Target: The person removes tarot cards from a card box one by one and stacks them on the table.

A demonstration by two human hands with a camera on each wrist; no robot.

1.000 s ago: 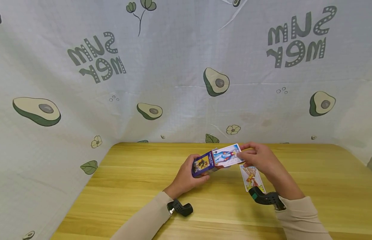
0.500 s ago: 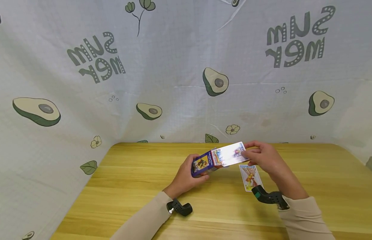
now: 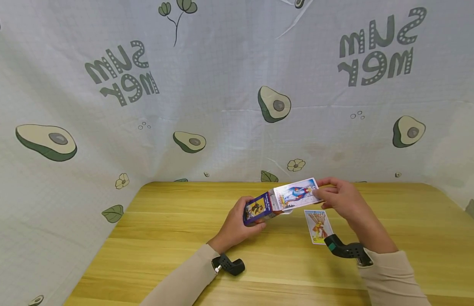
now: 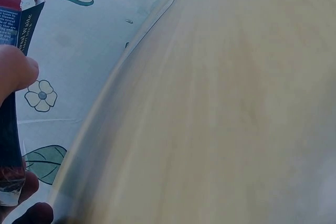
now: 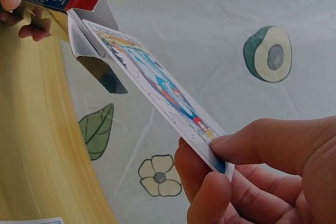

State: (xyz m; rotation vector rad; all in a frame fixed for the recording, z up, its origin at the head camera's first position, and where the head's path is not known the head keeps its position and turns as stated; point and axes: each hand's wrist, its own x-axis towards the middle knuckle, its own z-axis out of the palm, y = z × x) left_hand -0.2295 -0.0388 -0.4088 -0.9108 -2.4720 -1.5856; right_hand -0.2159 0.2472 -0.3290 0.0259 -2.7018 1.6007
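Note:
My left hand (image 3: pixel 237 221) grips a dark blue tarot card box (image 3: pixel 256 209), tilted so its mouth points up and right. In the right wrist view the flaps (image 5: pixel 102 72) stand out around that mouth, and edges of more cards show inside. My right hand (image 3: pixel 342 199) pinches the far end of a tarot card (image 3: pixel 297 193), thumb on its picture of a blue-robed figure. The card's lower end lies right at the box mouth. Below, another tarot card (image 3: pixel 316 225) with a bundle of staves lies face up on the wooden table (image 3: pixel 176 229).
A pale curtain (image 3: pixel 229 85) printed with avocados hangs along the table's back edge and left side. Black wrist cameras sit at both cuffs; the right one (image 3: pixel 345 248) overlaps the lower corner of the card on the table in the head view.
My right hand has drawn the pinched card up and to the right, out of the box, so nearly all of it shows. The left hand and box have stayed almost still.

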